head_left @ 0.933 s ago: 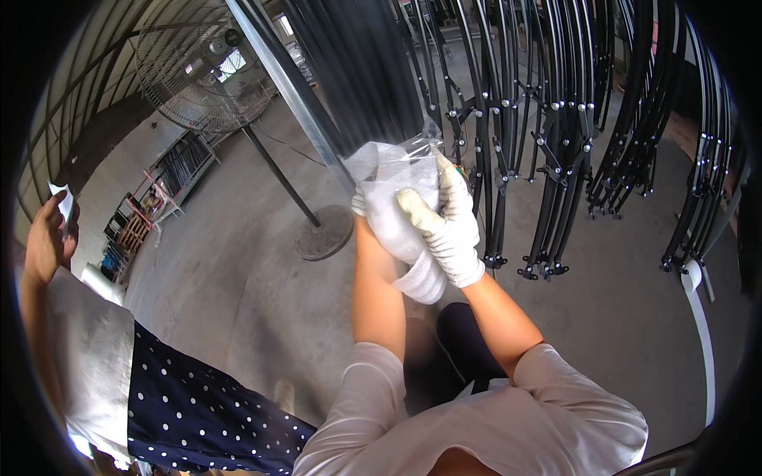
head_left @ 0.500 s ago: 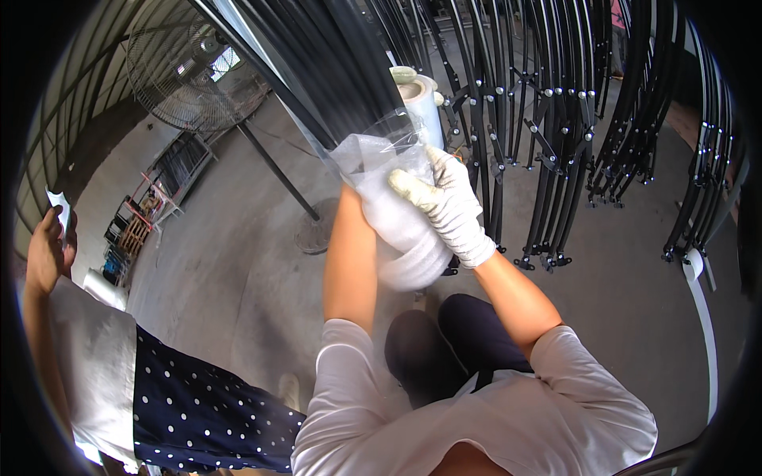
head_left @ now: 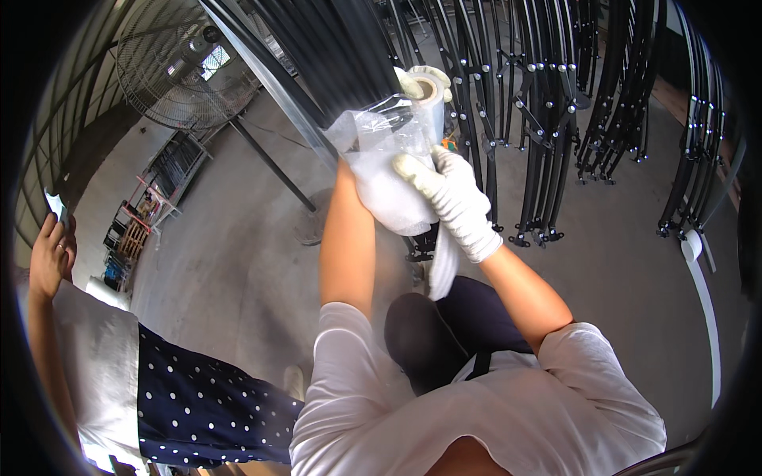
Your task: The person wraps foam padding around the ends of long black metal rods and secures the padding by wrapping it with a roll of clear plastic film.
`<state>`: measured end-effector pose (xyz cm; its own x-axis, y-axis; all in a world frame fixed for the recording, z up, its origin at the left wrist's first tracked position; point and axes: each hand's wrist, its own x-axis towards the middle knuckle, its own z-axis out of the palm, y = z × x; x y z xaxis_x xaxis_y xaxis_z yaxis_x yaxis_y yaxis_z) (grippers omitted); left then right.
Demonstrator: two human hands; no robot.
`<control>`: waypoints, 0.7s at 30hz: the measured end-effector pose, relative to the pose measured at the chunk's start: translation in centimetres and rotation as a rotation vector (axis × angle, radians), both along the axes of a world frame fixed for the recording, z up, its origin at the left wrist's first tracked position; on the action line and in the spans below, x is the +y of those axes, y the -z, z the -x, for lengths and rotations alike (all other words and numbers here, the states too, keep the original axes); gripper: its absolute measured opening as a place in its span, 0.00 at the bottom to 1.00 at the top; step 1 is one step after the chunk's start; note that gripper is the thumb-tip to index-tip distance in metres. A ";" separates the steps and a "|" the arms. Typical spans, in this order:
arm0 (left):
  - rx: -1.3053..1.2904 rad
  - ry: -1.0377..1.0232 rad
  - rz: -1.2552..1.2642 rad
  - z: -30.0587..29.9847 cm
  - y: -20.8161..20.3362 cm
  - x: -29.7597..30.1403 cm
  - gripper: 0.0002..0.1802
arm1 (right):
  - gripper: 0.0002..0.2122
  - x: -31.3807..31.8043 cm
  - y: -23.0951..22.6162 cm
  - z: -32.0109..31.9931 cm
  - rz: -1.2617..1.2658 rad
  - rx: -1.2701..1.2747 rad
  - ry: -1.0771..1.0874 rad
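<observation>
- Right hand (head_left: pixel 451 198) in a white glove, fingers curled and closed over clear plastic wrap (head_left: pixel 381 139), pressing it against a bundle of black rods (head_left: pixel 333 47).
- Left hand (head_left: pixel 379 184) also gloved white, just left of and under the right hand; mostly hidden by the wrap, appears clamped around the wrapped bundle end, though its fingers are not clear.
- Roll of wrap (head_left: pixel 431 89), pale with a cardboard core, sits just above the right hand, touching the film; gloved fingertips show at its top edge, and I cannot tell whose they are.
- Wrap looks crumpled, glossy, see-through; gathered thick and white at the lower end, where a strip hangs down below the hands.
- Bundle runs up and to the left from the hands, long, dark, tightly packed.
- Behind and right of the hands: rows of black metal frames (head_left: pixel 548 119) standing upright on the floor (head_left: pixel 238 262), crowding close to the roll.
- Far left of the hands: large standing fan (head_left: pixel 171 67), its pole slanting down toward a round base.
- Lower left, well apart: another person in a white top and dotted dark skirt (head_left: pixel 198 404), one hand raised.
- Floor grey concrete; shelving (head_left: pixel 151 198) with small items far left.
</observation>
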<state>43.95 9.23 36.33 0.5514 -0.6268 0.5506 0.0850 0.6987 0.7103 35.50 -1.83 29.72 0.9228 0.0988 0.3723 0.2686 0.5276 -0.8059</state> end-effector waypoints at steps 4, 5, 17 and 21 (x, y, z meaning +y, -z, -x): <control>-0.009 0.005 0.015 0.8 -0.2 -0.4 0.22 | 0.36 -1.2 0.6 2.0 0.280 -0.325 0.665; -0.013 0.009 0.015 1.0 -0.4 -0.5 0.22 | 0.38 -1.1 0.1 1.2 0.231 -0.340 0.595; 0.026 -0.171 0.075 2.2 0.4 0.5 0.22 | 0.25 -3.0 -5.6 -4.1 0.122 -0.469 -0.370; 0.284 -1.156 0.116 6.6 0.8 1.9 0.29 | 0.24 -2.9 -5.3 -4.4 0.178 -0.401 -0.179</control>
<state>37.31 11.11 35.52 0.8668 0.3658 0.3388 -0.4926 0.5234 0.6953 39.88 -4.71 35.05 0.6726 0.3373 0.6587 0.4945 0.4574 -0.7391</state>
